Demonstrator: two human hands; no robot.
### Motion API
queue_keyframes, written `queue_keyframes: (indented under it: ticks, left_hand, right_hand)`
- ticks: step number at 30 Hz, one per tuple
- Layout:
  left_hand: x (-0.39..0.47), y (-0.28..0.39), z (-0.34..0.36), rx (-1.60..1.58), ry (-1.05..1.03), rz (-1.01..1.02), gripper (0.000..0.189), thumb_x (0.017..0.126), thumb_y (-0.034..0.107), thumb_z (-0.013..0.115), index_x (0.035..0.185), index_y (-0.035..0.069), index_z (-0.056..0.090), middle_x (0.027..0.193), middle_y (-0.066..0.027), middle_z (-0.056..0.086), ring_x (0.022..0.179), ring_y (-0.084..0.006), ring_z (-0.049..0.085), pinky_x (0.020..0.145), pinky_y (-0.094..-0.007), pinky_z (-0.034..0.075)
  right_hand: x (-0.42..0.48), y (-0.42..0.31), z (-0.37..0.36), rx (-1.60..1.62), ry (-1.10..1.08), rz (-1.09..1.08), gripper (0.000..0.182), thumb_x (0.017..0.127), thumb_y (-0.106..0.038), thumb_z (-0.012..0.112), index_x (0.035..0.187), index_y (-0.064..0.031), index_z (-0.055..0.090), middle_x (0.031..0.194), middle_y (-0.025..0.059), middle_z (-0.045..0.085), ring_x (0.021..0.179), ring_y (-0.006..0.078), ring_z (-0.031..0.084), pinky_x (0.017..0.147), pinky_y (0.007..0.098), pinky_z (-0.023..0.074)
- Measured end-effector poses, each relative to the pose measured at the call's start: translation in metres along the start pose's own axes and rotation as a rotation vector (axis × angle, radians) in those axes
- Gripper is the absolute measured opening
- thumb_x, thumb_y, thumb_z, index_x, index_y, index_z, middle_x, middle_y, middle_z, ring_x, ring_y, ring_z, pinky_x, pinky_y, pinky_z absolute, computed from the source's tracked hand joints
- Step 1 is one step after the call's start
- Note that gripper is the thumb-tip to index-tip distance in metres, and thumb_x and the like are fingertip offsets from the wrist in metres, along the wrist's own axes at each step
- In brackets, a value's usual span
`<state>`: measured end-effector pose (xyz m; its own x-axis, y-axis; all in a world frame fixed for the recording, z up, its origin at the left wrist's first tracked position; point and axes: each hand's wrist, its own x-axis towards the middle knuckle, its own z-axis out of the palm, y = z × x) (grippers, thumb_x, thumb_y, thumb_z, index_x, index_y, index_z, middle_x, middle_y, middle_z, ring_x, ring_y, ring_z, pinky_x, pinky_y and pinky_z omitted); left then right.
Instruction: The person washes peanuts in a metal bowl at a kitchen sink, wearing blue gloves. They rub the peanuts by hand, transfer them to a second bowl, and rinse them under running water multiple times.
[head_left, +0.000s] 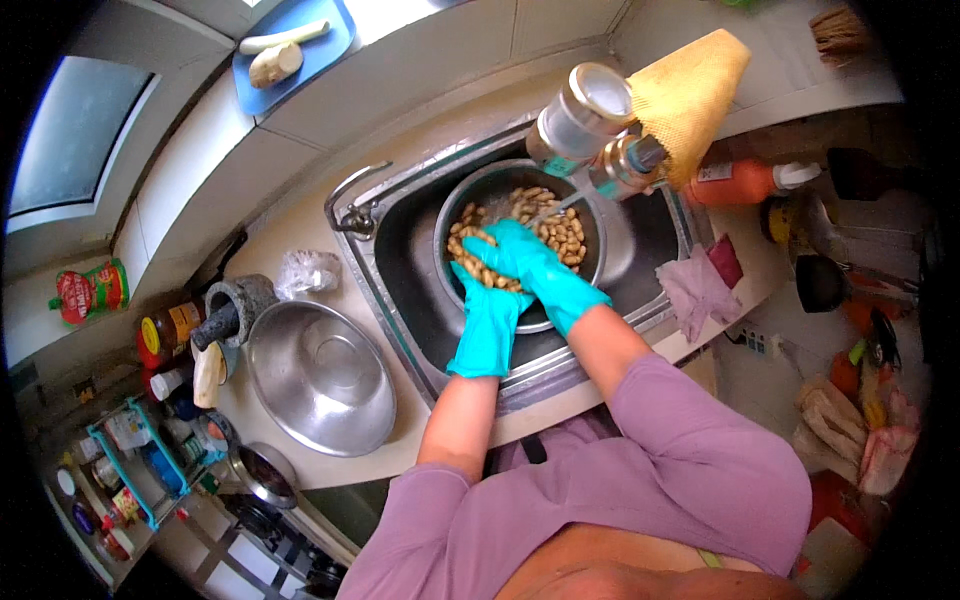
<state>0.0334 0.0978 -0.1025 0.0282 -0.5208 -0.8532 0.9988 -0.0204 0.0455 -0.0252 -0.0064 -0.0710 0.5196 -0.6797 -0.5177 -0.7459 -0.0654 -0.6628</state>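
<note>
A round metal basin (598, 251) stands in the stainless steel sink (412, 300), with many unshelled peanuts (566, 238) in it. Both hands wear teal rubber gloves. My right hand (525, 255) reaches over the peanuts in the middle, its fingertips among them. My left hand (487, 307) lies at the basin's near left side, partly beneath the right one. Whether either palm holds peanuts is hidden. A thin stream of water (559, 206) falls into the basin beside my right hand, from a tap-mounted water filter (626, 161).
Left of the sink are a large metal bowl (322, 379), a stone mortar (251, 300) and a clear plastic bag (307, 274). A yellow cloth (690, 97) hangs by the filter. A pink cloth (697, 289) drapes over the right rim. A blue tray (334, 41) sits on the ledge.
</note>
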Motion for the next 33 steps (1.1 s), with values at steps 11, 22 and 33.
queue_keyframes:
  ticks: [11,22,33]
  left_hand:
    - [0.011,-0.013,-0.020,0.067,-0.266,-0.032,0.037,0.098,0.045,0.062,0.119,0.014,0.062,0.097,-0.0028,0.063,0.076,-0.0174,0.057,0.071,-0.0394,0.055]
    - [-0.024,0.011,0.031,0.722,0.139,0.440,0.073,0.097,0.042,0.064,0.154,0.007,0.036,0.151,-0.0139,0.046,0.128,-0.0291,0.053,0.103,-0.0378,0.048]
    - [0.017,0.012,0.033,0.357,0.058,-0.093,0.068,0.095,0.063,0.056,0.147,0.018,0.048,0.141,-0.0125,0.057,0.125,-0.0299,0.057,0.097,-0.0518,0.053]
  right_hand:
    - [-0.040,0.018,-0.019,-0.258,0.523,-0.256,0.028,0.087,-0.029,0.072,0.102,-0.0056,0.072,0.112,0.0183,0.069,0.101,0.0361,0.068,0.088,0.0473,0.0537]
    - [-0.039,0.078,0.003,0.148,0.722,0.153,0.067,0.096,-0.035,0.062,0.152,-0.0066,0.039,0.137,0.0281,0.053,0.132,0.0397,0.049,0.106,0.0477,0.0449]
    - [-0.062,-0.008,-0.008,0.626,0.436,0.073,0.054,0.093,-0.034,0.068,0.138,-0.0055,0.057,0.122,0.0194,0.066,0.105,0.0285,0.066,0.089,0.0398,0.0538]
